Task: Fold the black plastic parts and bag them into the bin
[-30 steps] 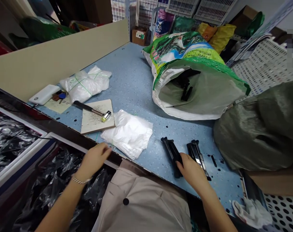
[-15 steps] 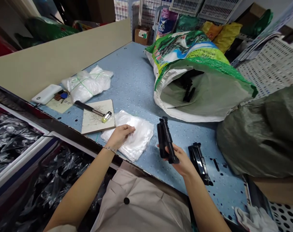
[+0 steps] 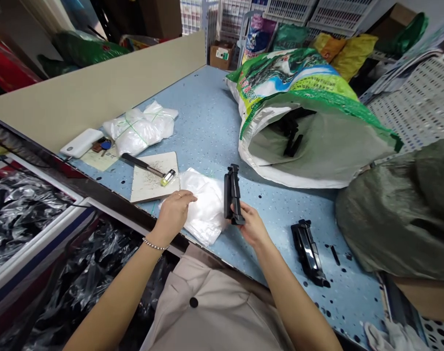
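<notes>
My left hand [image 3: 173,213], with a beaded bracelet at the wrist, is at the left edge of a stack of clear plastic bags [image 3: 208,214]. Its thumb and fingers are pinched together on the top bag. My right hand [image 3: 254,226] grips a long black plastic part [image 3: 232,195] with bulky ends, held upright beside the stack's right edge. A similar glossy black part [image 3: 310,253] lies on the blue table to the right of my right hand.
Left of the stack, a hammer [image 3: 149,167] rests on a board [image 3: 139,187]. Behind are a tied plastic bundle [image 3: 141,129], keys [image 3: 105,145] and a white device [image 3: 82,142]. An open woven sack [image 3: 317,168] holds black parts; a dark green sack [image 3: 397,209] stands right.
My right hand has moved left with the black part, bringing it up to the bag stack. My left hand stays at the stack's left side, its wrist turned a little.
</notes>
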The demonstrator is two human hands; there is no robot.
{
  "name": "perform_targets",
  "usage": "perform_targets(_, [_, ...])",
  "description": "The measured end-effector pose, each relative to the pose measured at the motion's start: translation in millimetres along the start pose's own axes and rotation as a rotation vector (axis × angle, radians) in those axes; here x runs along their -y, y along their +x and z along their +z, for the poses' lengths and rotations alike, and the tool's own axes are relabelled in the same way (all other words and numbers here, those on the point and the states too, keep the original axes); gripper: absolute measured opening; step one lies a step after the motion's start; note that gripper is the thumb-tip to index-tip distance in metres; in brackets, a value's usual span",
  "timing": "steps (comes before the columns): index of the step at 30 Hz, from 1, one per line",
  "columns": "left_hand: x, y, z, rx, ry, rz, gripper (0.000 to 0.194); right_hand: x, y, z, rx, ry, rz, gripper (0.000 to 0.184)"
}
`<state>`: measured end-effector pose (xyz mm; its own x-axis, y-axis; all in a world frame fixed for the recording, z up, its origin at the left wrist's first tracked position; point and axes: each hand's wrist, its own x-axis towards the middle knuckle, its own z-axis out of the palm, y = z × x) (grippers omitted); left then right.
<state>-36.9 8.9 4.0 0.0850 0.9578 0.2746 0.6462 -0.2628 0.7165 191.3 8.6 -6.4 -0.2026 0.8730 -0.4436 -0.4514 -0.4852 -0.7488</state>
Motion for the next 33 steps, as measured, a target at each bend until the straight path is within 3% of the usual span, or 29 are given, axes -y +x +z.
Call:
perform_targets(2, [0.8,-0.1,0.6,0.056,0.085,0.024,0.032,-0.4,-18.3,-8.1,0.138,0.037,0.108,0.035])
perform_targets(5, [-3.5,-1.2,5.9,0.091,0.054,0.006,0.045,-9.1,-37.5,-13.8,0.359,0.111,0.399,0.036])
perform_targets(8, [-13.1,-10.8,8.5,0.075,0.044,0.084,0.054,-21.6,-37.0,-12.8,0.389,0.252,0.551,0.034])
perform_targets(11, [-22.7,-25.9,7.6,0.027,0.103,0.174,0.054,-28.8,-27.0,-9.2,0.361,0.406,0.531,0.033])
perform_targets(13, [-24.8,-32.0,5.9,-0.068,0.149,0.177,0.047,-30.0,-23.7,-6.9,0.370,0.440,0.504,0.033])
perform_targets(17, [-15.1,-24.5,1.0,-0.310,0.178,0.041,0.022,-28.5,-30.6,-4.3,0.402,0.446,0.466,0.038])
perform_targets(20, [-7.0,-13.4,-0.6,-0.344,0.192,0.008,0.017,-27.2,-37.6,-2.8,0.408,0.418,0.470,0.037])
perform_targets(25, [-22.7,-23.5,4.8,-0.163,0.137,0.247,0.042,-31.4,-31.9,5.4,0.402,0.325,0.458,0.034])
perform_targets(29, [-49.7,-49.6,11.9,0.154,-0.058,0.463,0.060,-40.7,-24.5,16.1,0.144,-0.075,0.122,0.020])
perform_targets(31, [-60.3,-58.8,11.3,0.286,-0.084,0.430,0.063,-43.2,-28.9,21.9,0.026,-0.353,-0.079,0.014])
perform_targets(33, [-65.9,-64.9,2.9,0.327,-0.052,0.342,0.060,-41.4,-39.7,26.7,0.077,-0.542,-0.183,0.017])
